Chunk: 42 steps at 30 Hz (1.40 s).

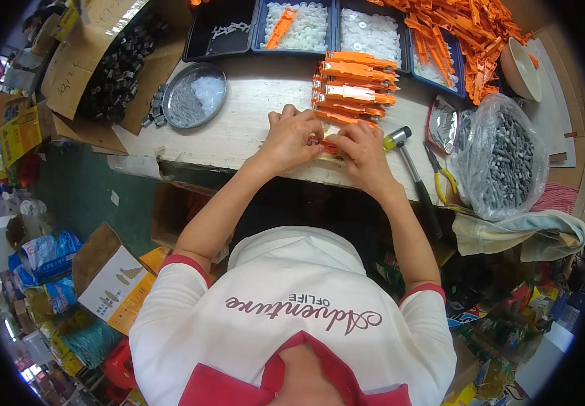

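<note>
At the front edge of the white worktable (pixel 238 108), both hands work close together. My right hand (pixel 363 155) is closed on an orange plastic part (pixel 331 146), mostly hidden by the fingers. My left hand (pixel 291 141) pinches a small dark piece (pixel 313 140) against or beside that part; its kind is too small to tell. Just beyond the hands lies a row of similar orange assemblies (pixel 355 91), some with metal showing. A hammer (pixel 411 166) with a yellowish-tipped head lies right of my right hand, its dark handle over the table edge.
Yellow-handled pliers (pixel 448 183) and a bag of grey metal parts (pixel 509 155) lie right. Blue bins (pixel 297 51) of white pieces stand behind, near heaped orange parts (pixel 468 34). A round metal dish (pixel 194 118) and a carton of black pieces (pixel 120 74) are left.
</note>
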Motion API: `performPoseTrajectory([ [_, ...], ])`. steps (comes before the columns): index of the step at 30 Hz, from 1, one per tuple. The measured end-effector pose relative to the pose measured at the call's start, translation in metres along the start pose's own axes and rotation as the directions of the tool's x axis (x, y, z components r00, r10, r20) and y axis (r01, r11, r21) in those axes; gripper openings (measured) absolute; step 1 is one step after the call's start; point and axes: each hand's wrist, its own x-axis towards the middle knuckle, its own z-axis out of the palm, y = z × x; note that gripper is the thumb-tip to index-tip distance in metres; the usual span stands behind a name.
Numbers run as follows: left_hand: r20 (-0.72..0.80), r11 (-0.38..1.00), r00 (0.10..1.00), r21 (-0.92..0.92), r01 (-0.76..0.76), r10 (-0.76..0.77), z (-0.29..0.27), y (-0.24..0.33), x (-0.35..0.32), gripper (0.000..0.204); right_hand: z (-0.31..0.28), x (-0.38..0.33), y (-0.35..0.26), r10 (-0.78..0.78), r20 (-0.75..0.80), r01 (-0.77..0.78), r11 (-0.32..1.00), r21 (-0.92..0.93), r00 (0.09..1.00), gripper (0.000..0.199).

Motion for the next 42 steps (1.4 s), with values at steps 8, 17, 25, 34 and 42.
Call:
performPoseTrajectory([
  [8,0.234,0.853,0.954,0.443,-0.275,0.186,-0.018,0.045,0.036,0.012,-0.060,-0.031,0.086,0.248,-0.333,-0.265,0.964,-0.007,0.910,0.015],
  [17,0.128,0.676,0.879,0.591,-0.440,0.460,0.025,0.096,0.231,0.008,-0.091,-0.054,0.135,0.523,-0.242,-0.576,0.745,-0.337,0.818,0.015],
  [25,0.344,0.685,0.880,0.555,-0.472,0.327,0.071,0.095,0.289,0.018,-0.084,-0.049,0.146,0.553,-0.160,-0.567,0.724,-0.394,0.818,0.006],
  [34,0.374,0.779,0.895,0.473,-0.411,0.244,0.066,0.100,0.294,0.018,-0.079,-0.026,0.152,0.480,-0.340,-0.579,0.753,-0.312,0.808,0.012],
  [42,0.420,0.823,0.873,0.382,-0.419,0.249,0.074,0.094,0.300,0.022,-0.080,-0.020,0.163,0.623,-0.168,-0.640,0.697,-0.323,0.764,0.017],
])
